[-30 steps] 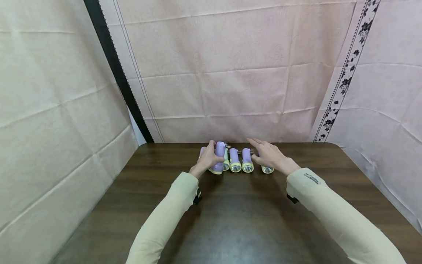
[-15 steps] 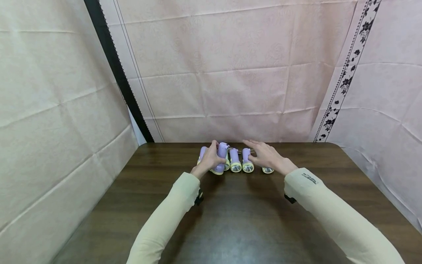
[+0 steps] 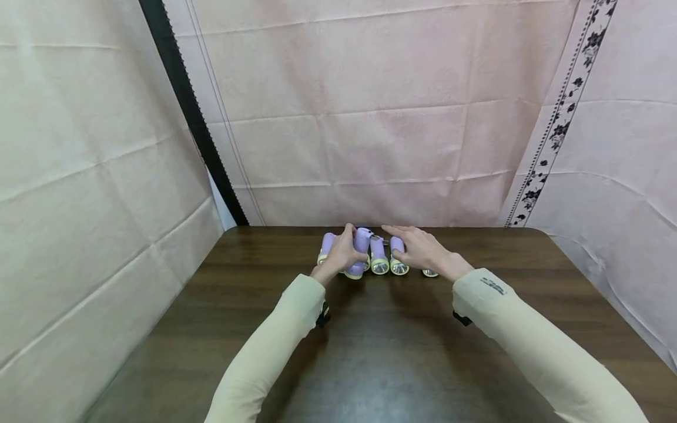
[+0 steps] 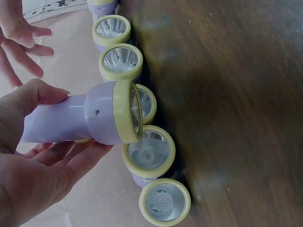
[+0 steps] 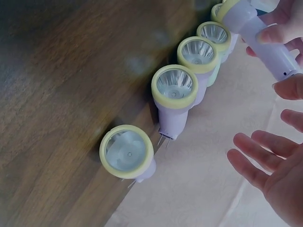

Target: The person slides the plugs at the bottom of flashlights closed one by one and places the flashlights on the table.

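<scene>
Head view: dark brown wood-grain worktop [image 3: 381, 352], pale pink creased cloth backdrop [image 3: 370, 117] behind it. Row of lilac plastic flashlights with pale yellow lens rings [image 3: 379, 261] lies at the far edge, lenses facing the person. Left hand [image 3: 344, 254] grips one lilac flashlight with a yellow lens ring [image 3: 361, 249], raised slightly above the row, lens end tilted down toward the worktop. Right hand [image 3: 420, 251] hovers over the right part of the row, fingers straight and spread, holding nothing. Both arms in cream long sleeves [image 3: 529, 335].

Left wrist view: left hand [image 4: 33, 161] has thumb on top and fingers [image 4: 80, 158] curled under the barrel of the held flashlight [image 4: 94, 118]. Its lens ring overlaps the row flashlights [image 4: 149, 153] below it; can't tell whether it touches them. Right hand's fingertips [image 4: 23, 45] visible at the far end, loose.

Right wrist view: right hand [image 5: 279, 165] open, fingers [image 5: 258, 156] wide apart, clear of the row [image 5: 175, 90]. Nearest row flashlights show metal plug prongs [image 5: 163, 140] at the tail end. Held flashlight [image 5: 260, 35] sits at the top right in the left hand's fingers [image 5: 279, 33].
</scene>
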Motion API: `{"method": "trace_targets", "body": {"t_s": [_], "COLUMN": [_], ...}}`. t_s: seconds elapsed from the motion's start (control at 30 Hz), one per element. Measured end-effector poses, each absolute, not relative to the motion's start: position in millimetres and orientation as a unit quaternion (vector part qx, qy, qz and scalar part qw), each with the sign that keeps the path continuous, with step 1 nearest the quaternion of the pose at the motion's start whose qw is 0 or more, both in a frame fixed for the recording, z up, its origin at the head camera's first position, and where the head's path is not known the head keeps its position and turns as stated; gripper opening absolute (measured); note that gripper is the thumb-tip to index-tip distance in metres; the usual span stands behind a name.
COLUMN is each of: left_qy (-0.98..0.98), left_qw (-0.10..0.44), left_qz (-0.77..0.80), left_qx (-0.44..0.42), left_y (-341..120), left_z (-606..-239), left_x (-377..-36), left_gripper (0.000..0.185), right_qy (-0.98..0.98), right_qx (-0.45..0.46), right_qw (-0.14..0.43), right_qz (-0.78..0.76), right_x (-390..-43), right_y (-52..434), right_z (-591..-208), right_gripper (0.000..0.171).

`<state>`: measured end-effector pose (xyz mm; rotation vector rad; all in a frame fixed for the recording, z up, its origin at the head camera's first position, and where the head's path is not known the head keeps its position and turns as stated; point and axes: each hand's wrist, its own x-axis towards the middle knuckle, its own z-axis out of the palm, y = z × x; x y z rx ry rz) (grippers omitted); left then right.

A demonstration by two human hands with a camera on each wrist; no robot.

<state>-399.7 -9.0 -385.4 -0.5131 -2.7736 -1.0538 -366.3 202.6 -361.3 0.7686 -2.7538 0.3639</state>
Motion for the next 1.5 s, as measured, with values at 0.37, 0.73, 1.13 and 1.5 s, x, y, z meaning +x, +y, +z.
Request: {"method": "trace_targets", "body": {"t_s": [0.37,0.73,1.13,1.5], "left_qy": [-0.921,-0.917,-0.901,-0.898], "left_qw": [0.062,0.087,0.115,0.090], "left_qz": [-0.343,-0.339,-0.358,-0.369], "left_qx": [-0.174,-0.190,-0.217,-0.220], "left_y": [-6,-8,-8,1], "left_z": [-385,-387,-386,-383], "left_x": [-401,-399,-395,-392], "left_gripper": [0.057,0.055,0.051,0.054], "right_qy": [-0.944,-0.945,-0.940,-0.938], "right_qx": [0.276,0.272,0.289,0.293], "right_qw": [0.133,0.137,0.144,0.156], "right_qz": [0.125,0.120,0.109,0.098], "right_x": [-364,-361,-359,-359], "right_y": [192,183,182,187], "right_z": [-360,-358,-351,-352], "right_gripper": [0.059,0.061,0.065,0.065]}}
